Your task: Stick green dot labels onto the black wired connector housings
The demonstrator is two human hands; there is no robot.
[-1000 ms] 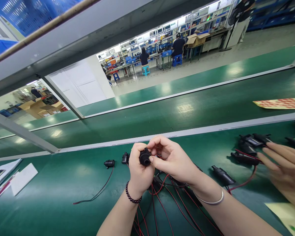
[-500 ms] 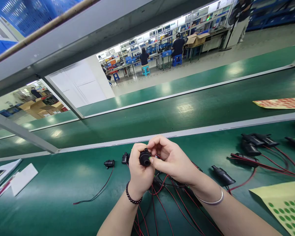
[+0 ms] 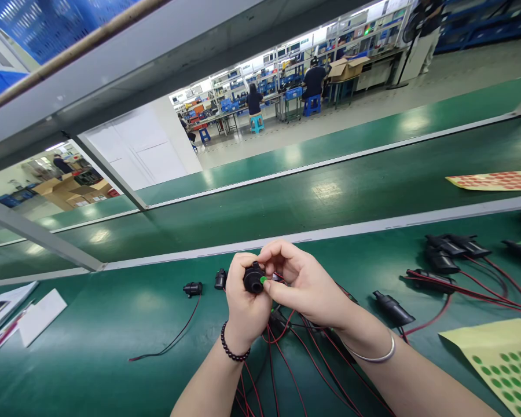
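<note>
My left hand [image 3: 248,301] is closed around a small black pump [image 3: 252,279], its round nozzle end facing me. A round green sticker [image 3: 263,280] shows at the right edge of the pump's face. At that sticker is the thumb tip of my right hand [image 3: 297,281], whose curled fingers touch the pump's upper side; whether the sticker is fully stuck down I cannot tell. Below and behind my hands lie more black pumps [image 3: 278,318] with thin red and black wires [image 3: 295,362], partly hidden. Two further pumps, one beside my left hand [image 3: 220,279] and one farther left [image 3: 193,289], rest on the bench.
Several black pumps [image 3: 393,308] lie to the right with red wires. A yellowish sheet of green dot stickers [image 3: 499,362] is at the lower right; a sheet of red stickers [image 3: 495,181] lies beyond the bench's pale rail [image 3: 351,230]. Papers [image 3: 43,315] sit at left.
The pump has turned slightly in my left hand, and more of the green sticker shows by my right thumb. Both hands have otherwise hardly moved.
</note>
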